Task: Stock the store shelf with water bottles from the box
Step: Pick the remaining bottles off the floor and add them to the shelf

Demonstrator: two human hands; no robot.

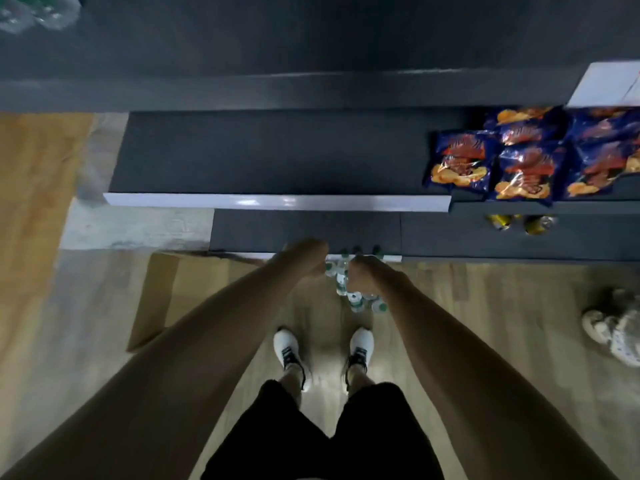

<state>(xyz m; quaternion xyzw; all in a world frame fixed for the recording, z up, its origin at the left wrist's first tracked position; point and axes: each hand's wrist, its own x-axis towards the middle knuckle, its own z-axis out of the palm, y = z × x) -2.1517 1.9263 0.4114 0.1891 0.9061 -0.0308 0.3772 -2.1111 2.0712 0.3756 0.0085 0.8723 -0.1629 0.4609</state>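
No writing can be read anywhere; the blue snack bags (516, 161) at the right of the frame show only orange and red print, and the labels on the water bottles (358, 299) are a blur of white and green. We look straight down on dark shelves: a wide shelf (263, 150) with a pale front edge across the middle, and a lower shelf (304, 230) just beneath it in the picture, where a few green bottle caps (360, 250) show at its front lip. The floor (485, 306) is light wood planking; a flattened cardboard box (166, 292) lies at centre left. Both our arms stretch down toward frame centre. Our left hand (311, 252) is curled at the lower shelf's edge, though we cannot tell what it holds. Our right hand (358, 275) grips the cluster of bottles hanging above the floor, in front of our white shoes (360, 344).
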